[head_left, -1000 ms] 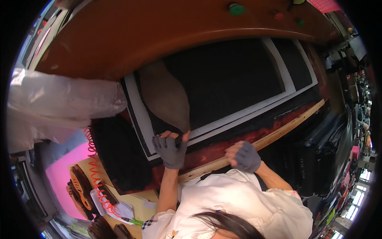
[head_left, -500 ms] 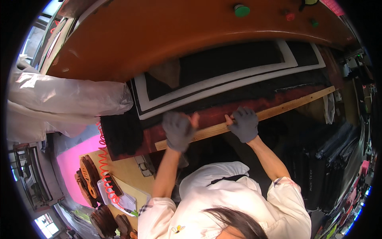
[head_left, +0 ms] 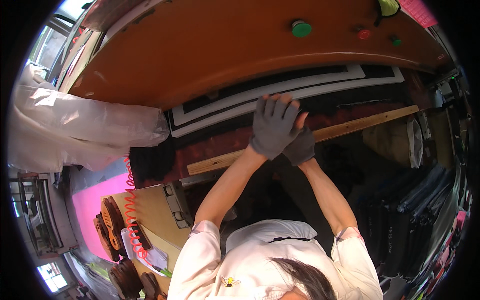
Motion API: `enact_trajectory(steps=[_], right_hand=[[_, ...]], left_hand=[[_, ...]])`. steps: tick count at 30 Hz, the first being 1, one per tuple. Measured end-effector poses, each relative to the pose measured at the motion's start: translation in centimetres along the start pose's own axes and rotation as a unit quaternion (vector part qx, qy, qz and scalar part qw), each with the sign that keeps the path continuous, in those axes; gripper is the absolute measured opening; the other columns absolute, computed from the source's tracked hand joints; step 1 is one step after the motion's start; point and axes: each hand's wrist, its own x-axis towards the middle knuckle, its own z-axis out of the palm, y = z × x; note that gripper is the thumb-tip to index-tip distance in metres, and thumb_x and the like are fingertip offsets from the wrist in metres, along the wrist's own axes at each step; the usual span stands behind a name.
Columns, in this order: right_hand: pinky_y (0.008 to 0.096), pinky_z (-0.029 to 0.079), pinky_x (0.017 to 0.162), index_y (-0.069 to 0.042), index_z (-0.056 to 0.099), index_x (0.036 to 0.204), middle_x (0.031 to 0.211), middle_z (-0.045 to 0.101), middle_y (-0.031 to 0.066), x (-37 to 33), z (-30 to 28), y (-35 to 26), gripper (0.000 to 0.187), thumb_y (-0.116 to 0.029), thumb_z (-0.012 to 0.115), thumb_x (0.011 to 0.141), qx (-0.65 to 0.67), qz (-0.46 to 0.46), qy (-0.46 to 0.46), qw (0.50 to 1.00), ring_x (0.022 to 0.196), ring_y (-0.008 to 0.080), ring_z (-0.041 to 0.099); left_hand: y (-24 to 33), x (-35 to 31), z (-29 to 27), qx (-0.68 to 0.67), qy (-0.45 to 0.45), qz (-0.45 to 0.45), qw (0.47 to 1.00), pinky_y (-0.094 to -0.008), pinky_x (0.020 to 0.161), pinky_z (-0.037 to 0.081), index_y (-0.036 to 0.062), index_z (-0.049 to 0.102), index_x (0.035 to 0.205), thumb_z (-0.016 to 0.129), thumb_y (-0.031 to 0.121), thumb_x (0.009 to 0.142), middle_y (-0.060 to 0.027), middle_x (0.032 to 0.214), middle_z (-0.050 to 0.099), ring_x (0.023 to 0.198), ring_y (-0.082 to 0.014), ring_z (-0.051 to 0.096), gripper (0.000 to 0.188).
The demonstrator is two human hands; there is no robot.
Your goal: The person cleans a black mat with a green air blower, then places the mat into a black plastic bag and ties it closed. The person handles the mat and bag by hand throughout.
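Observation:
My left hand [head_left: 272, 125], in a grey fingerless glove, is stretched out flat with its fingers bare at the tips and holds nothing. It overlaps my right hand [head_left: 301, 149], gloved the same way, whose fingers are mostly hidden behind it. Both hands are over a long wooden strip [head_left: 367, 125] that runs along the front of a dark red board [head_left: 220, 144]. On the board lies black material [head_left: 320, 106] with white strips [head_left: 200, 126] forming nested frame shapes. A large brown machine cover [head_left: 210, 50] hides their far part.
The cover carries a large green button [head_left: 301, 29], a red one [head_left: 364, 34] and a small green one [head_left: 396, 42]. Clear plastic sheeting [head_left: 90, 125] hangs at left, above a red coiled hose [head_left: 131, 200] and brown shaped blocks [head_left: 112, 225]. Dark folded stacks [head_left: 410, 225] stand at right.
My hands have left their places apart along the wooden strip and come together, the left crossing over the right. More of the white frame shapes is now hidden under the brown cover.

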Motion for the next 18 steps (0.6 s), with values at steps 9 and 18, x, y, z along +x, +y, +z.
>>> enact_trajectory(steps=[9, 18], right_hand=[[0.0458, 0.044, 0.062, -0.010, 0.056, 0.073, 0.076, 0.056, 0.0116, 0.2, -0.2, -0.3, 0.021, -0.027, 0.067, 0.077, -0.042, -0.010, -0.053, 0.998, 0.070, 0.0334, 0.056], [0.0410, 0.045, 0.062, -0.011, 0.057, 0.070, 0.076, 0.056, 0.0086, 0.5, -1.0, -0.4, 0.022, -0.029, 0.066, 0.078, -0.029, -0.028, -0.047, 0.998, 0.070, 0.0291, 0.056]], left_hand=[[-4.4, 13.9, 6.6, 0.342, -0.001, 0.201, 0.918, -0.0542, 0.114, 0.018, 0.0126, 0.041, 0.144, 0.051, 0.045, 0.095, -0.0071, 0.153, 0.036, 0.146, -0.0251, 0.024, 0.060], [-2.1, 4.6, 3.5, 0.152, -0.025, 0.110, 0.982, -0.0541, 0.106, 0.031, 0.0124, 0.055, 0.132, 0.065, 0.041, 0.086, -0.0134, 0.142, 0.044, 0.131, -0.0314, 0.043, 0.055]])
